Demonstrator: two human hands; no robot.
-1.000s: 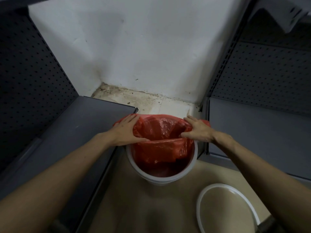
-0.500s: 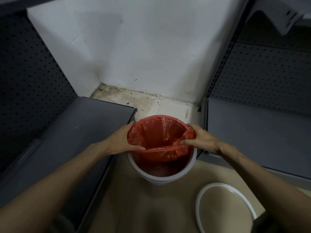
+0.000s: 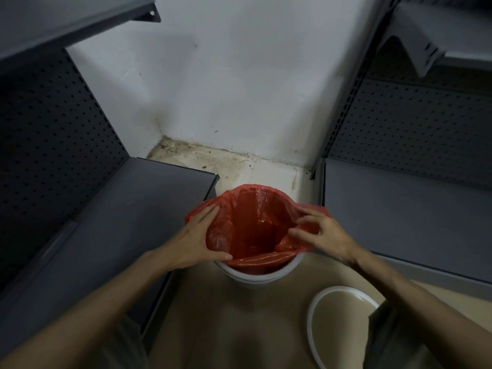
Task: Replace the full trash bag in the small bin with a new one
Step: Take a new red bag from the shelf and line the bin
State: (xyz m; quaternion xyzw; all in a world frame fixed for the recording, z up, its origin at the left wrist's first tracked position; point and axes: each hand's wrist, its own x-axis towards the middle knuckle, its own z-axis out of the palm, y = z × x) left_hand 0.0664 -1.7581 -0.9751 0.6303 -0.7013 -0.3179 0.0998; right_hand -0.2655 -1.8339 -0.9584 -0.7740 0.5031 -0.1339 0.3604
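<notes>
A small white bin [image 3: 259, 275] stands on the beige floor between two grey shelf units. A red trash bag [image 3: 253, 222] lines it, its mouth spread wide and folded over the far rim and the left side; the near rim shows bare white. My left hand [image 3: 195, 241] lies on the bag's left edge, fingers straight outside and thumb hooked over the film at the near rim. At the bag's right edge, my right hand [image 3: 323, 234] pinches the bunched film with curled fingers.
A white ring [image 3: 311, 315] lies on the floor at the lower right, partly behind my right arm. Grey shelves [image 3: 119, 222] with perforated back panels flank the bin left and right. A dirty white wall corner [image 3: 226, 102] is behind it.
The bag's mouth has opened wider and spread over the far rim. My left hand slid toward the near left rim; my right hand moved out to the right edge. The camera tilted up slightly.
</notes>
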